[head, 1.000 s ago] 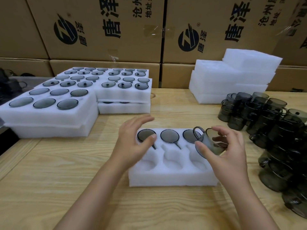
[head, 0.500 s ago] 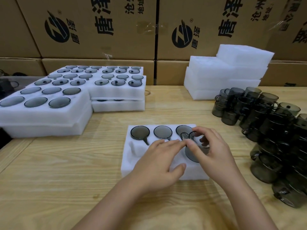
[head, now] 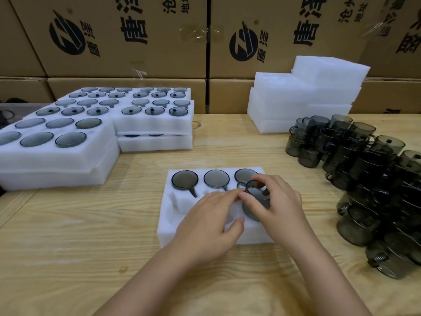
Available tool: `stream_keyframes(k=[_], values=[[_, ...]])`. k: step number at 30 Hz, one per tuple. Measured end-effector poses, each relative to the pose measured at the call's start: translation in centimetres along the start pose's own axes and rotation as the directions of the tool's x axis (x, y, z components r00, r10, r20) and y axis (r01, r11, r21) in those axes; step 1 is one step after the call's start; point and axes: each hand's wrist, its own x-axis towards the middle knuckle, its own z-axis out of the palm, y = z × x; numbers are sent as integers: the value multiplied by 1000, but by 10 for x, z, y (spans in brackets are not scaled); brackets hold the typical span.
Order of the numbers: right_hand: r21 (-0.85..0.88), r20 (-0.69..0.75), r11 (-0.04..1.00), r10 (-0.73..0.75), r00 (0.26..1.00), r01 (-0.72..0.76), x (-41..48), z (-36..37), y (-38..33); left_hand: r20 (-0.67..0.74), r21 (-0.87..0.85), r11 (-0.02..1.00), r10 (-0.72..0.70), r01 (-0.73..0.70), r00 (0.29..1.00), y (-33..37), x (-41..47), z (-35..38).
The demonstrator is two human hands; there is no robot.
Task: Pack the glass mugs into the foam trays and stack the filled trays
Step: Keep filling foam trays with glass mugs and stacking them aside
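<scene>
A wall of brown cardboard boxes (head: pixel 136 42) with black printing fills the top of my view. Below it a pale wooden table (head: pixel 68 247) runs to the bottom edge. At the left of the frame I see stacks of white foam trays (head: pixel 57 160) already filled with grey glass mugs, laid side by side, some two layers high. Down the right edge sits a dense pile of loose mugs (head: pixel 364 179), several stacked on one another. In the upper right, behind that pile, is a stack of empty foam pieces (head: pixel 307 94).

In the centre lies the tray being filled (head: pixel 173 224). Its back row holds three mugs: left (head: pixel 184 180), middle (head: pixel 216 178) and right (head: pixel 245 174), the last partly hidden by fingers. The front left pocket shows bare foam.

My left hand (head: pixel 209 224) lies flat on the front of the tray, fingers nearly straight, gripping nothing, its fingertips meeting those of the other hand. My right hand (head: pixel 280 201) is curled round a fourth mug (head: pixel 256 201), thumb on its near side and fingers over the rim. That mug sits tilted at the front right pocket, handle pointing to the upper left; I cannot tell whether it is fully seated
</scene>
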Motion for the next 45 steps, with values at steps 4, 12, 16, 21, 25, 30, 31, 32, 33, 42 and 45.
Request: stream_keyframes(k=[4, 12, 16, 21, 25, 30, 31, 32, 33, 42, 45], values=[[-135, 50, 988, -71, 996, 77, -4, 1, 0, -33, -55, 998, -19, 17, 999, -1, -2, 0], [-210, 123, 967, -123, 985, 147, -6, -7, -5, 44, 69, 993, 91, -94, 995, 4, -3, -2], [-338, 181, 920, -142, 973, 197, -8, -8, 0, 94, 153, 980, 112, -125, 989, 4, 3, 0], [-247, 241, 952, -119, 963, 179, -7, -9, 5, 58, 191, 975, 106, -115, 993, 1, 4, 2], [208, 136, 975, 45, 990, -73, 16, -6, -3, 38, 202, 969, 135, -140, 990, 3, 3, 2], [-327, 389, 945, 157, 908, -23, 28, 16, -6, -81, 75, 995, 74, -68, 994, 4, 0, 5], [-384, 405, 923, 163, 900, 6, 27, 17, -6, -147, 74, 997, 44, -33, 988, 5, -1, 7], [-435, 411, 900, 165, 897, 34, 25, 17, -6, -229, 106, 994, 53, -29, 972, 6, -1, 9], [-471, 415, 881, 172, 893, 49, 25, 16, -7, -314, 161, 986, 102, -53, 944, 6, -2, 13], [-456, 442, 882, 106, 891, 121, 25, 14, -5, -318, 554, 798, 467, -238, 825, 0, -5, 33], [-74, 125, 996, -42, 991, 51, 10, 2, -7, -268, 591, 778, 439, -213, 858, -4, -4, 34]])
